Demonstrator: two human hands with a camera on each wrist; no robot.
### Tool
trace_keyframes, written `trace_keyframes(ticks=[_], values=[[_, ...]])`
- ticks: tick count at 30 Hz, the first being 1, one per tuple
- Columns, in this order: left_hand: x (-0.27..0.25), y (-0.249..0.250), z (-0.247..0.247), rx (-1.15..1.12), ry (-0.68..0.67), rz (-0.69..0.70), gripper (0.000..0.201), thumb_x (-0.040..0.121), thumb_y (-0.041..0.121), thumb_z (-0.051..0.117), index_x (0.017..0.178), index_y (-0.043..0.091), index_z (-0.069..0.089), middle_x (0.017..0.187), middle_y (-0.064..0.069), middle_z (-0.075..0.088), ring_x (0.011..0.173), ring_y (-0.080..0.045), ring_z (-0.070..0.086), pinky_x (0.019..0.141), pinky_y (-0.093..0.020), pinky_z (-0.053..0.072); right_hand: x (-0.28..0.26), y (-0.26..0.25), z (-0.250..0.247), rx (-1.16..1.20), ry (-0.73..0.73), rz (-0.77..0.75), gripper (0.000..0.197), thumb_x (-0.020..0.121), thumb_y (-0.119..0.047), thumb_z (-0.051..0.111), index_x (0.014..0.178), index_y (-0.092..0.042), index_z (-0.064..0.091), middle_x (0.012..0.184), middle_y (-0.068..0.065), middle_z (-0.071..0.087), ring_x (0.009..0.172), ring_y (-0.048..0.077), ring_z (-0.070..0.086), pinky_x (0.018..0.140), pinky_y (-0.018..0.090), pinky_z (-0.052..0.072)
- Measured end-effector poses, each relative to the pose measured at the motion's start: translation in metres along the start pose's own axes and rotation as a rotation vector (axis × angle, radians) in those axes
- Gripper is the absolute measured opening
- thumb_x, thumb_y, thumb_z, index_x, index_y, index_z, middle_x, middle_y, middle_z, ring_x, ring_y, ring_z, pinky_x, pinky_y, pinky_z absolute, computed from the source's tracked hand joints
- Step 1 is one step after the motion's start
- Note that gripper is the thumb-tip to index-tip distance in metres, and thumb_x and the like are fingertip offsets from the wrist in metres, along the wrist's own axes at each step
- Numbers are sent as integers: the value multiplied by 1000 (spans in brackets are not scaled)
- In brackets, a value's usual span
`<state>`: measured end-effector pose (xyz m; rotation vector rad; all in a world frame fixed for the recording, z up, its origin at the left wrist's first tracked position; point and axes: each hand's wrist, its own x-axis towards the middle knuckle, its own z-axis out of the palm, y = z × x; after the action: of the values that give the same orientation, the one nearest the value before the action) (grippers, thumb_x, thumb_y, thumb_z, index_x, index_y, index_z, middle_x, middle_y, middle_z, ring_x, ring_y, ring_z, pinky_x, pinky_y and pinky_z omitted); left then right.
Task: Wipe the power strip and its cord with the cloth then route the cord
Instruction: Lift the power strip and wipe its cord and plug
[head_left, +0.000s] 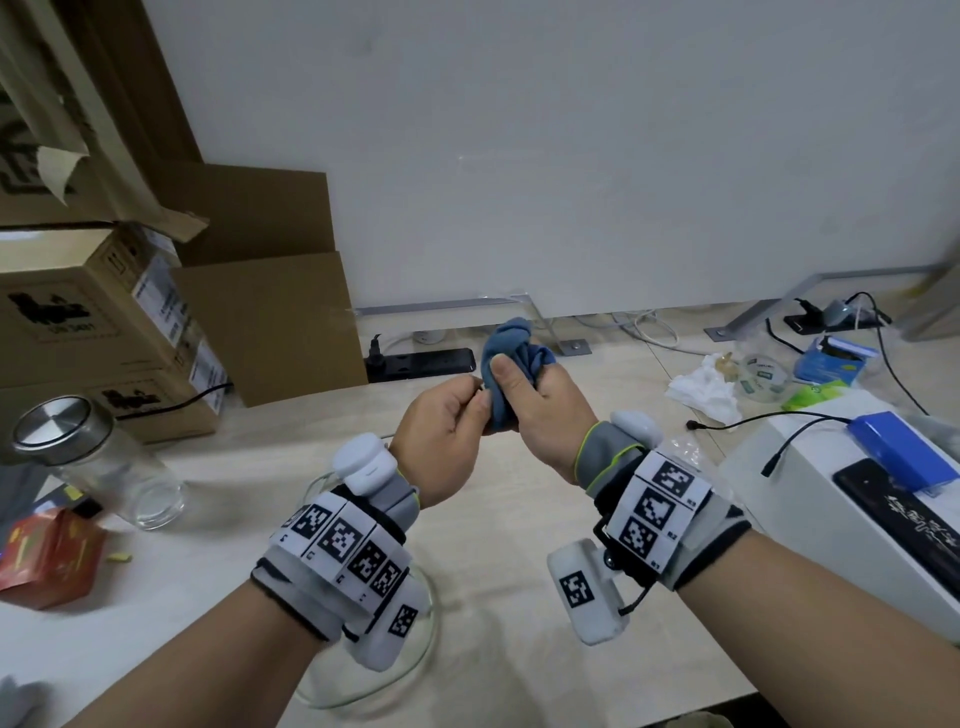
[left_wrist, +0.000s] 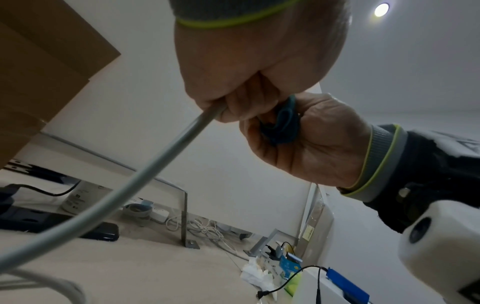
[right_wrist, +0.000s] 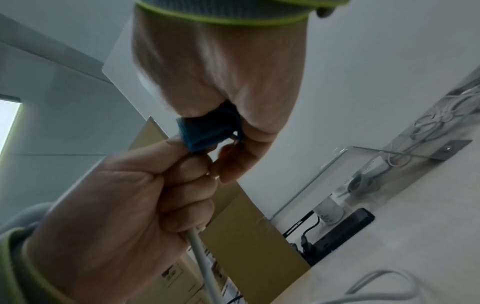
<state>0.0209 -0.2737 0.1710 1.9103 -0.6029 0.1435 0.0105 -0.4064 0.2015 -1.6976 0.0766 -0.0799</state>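
My right hand (head_left: 545, 410) grips a bunched blue cloth (head_left: 511, 343) in a fist above the desk. My left hand (head_left: 447, 415) sits right against it, fingers curled round a pale grey cord (left_wrist: 145, 170). The cord leaves the left fist downward (right_wrist: 205, 263) and lies in loops (head_left: 415, 660) on the desk under my wrists. Where the hands meet, the cord goes into the folded cloth (right_wrist: 210, 131) and is hidden there. A black power strip (head_left: 421, 360) lies at the back of the desk by the wall, apart from both hands.
Stacked cardboard boxes (head_left: 93, 322) fill the back left. A glass jar with a metal lid (head_left: 104, 457) and a red packet (head_left: 47, 556) lie at left. At right are a white box (head_left: 779, 467) carrying a blue pack, crumpled tissue (head_left: 706, 389) and thin black wires.
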Motion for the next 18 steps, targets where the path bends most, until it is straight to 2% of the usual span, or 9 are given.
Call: trace_keyframes(ticks=[2, 5, 6, 8, 10, 12, 14, 16, 18], values=[[-1, 0, 2, -44, -33, 5, 30, 94, 26, 43, 85, 4, 61, 77, -10, 65, 72, -18, 63, 64, -26, 52, 2, -1, -2, 26, 65, 30, 36, 87, -53, 51, 83, -20, 64, 79, 10, 68, 78, 29, 68, 71, 50, 57], [-5, 0, 5, -79, -67, 19, 27, 96, 21, 44, 98, 4, 65, 86, -6, 69, 80, -8, 67, 71, -14, 51, 3, -4, -5, 170, 100, 116, 31, 97, -37, 47, 82, -13, 61, 70, 10, 63, 54, 16, 65, 49, 31, 55], [-6, 0, 5, -59, -71, 38, 26, 96, 21, 44, 100, 7, 66, 86, -3, 69, 80, -8, 67, 71, -15, 51, 3, -5, -6, 217, 89, 155, 31, 97, -37, 47, 85, -11, 60, 72, 11, 64, 55, 17, 66, 50, 31, 55], [-7, -3, 3, -25, -80, 71, 26, 97, 25, 43, 100, 10, 65, 85, -1, 68, 78, -12, 65, 68, -25, 52, 4, -6, -9, 306, 61, 251, 37, 95, -44, 46, 93, -10, 60, 83, 15, 67, 68, 25, 68, 62, 42, 59], [-7, -5, 2, -6, -65, 68, 31, 96, 32, 41, 94, 10, 64, 74, -4, 63, 65, -15, 57, 60, -32, 47, 4, -8, -11, 437, 8, 304, 44, 96, -49, 38, 102, -12, 60, 89, 15, 68, 75, 29, 67, 70, 48, 58], [-8, -5, 1, 16, -32, 52, 38, 93, 38, 41, 84, 8, 60, 62, -7, 50, 56, -15, 44, 55, -32, 38, 5, -8, -15, 541, 30, 266, 45, 97, -53, 30, 111, -22, 60, 90, 7, 65, 76, 25, 65, 68, 44, 57], [-8, -4, -1, -9, -23, 19, 35, 93, 38, 43, 86, 10, 62, 60, 0, 45, 54, -10, 40, 54, -30, 35, 6, -7, -19, 518, 97, 185, 43, 98, -52, 25, 115, -33, 59, 92, -2, 57, 71, 17, 58, 63, 35, 52], [-8, -5, -2, -55, -32, -19, 35, 92, 38, 43, 90, 11, 65, 57, 9, 44, 52, -7, 39, 52, -26, 34, 6, -4, -19, 448, 147, 133, 35, 100, -47, 28, 112, -30, 57, 90, -2, 55, 64, 12, 53, 58, 30, 45], [-7, -7, -2, -94, -38, -57, 42, 91, 45, 43, 90, 9, 64, 54, 11, 44, 51, -8, 38, 53, -27, 34, 5, 1, -19, 339, 126, 79, 28, 98, -44, 38, 109, -24, 53, 90, 0, 57, 70, 12, 55, 66, 33, 46]])
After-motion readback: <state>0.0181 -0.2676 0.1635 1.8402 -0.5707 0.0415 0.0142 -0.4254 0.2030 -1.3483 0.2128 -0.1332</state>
